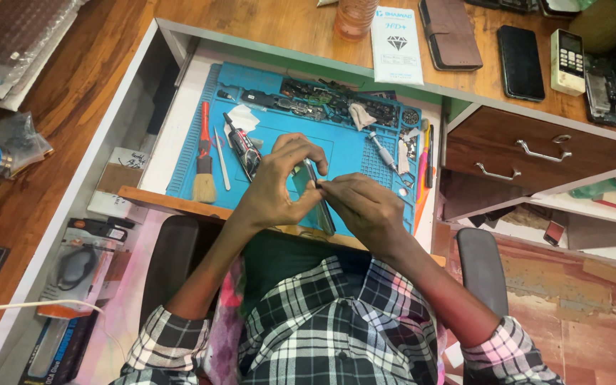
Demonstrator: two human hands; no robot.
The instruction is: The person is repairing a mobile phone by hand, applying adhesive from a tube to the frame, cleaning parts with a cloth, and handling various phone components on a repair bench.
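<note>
Both hands pinch a phone [313, 194] on edge over the blue mat [351, 153], left hand [272, 185] cupping its 9 o'clock side, right hand [361, 203] gripping from 3 o'clock; uneven pressure might crack the glass or let it slip.

A blue work mat [351, 153] holds a red-handled brush [204, 153]; on the wooden table [301, 28] lie a brown wallet case [450, 32] and a black phone [520, 63].

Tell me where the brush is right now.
The brush lies on the left edge of the blue mat, left of the left hand and beside thin white tweezers.
</note>
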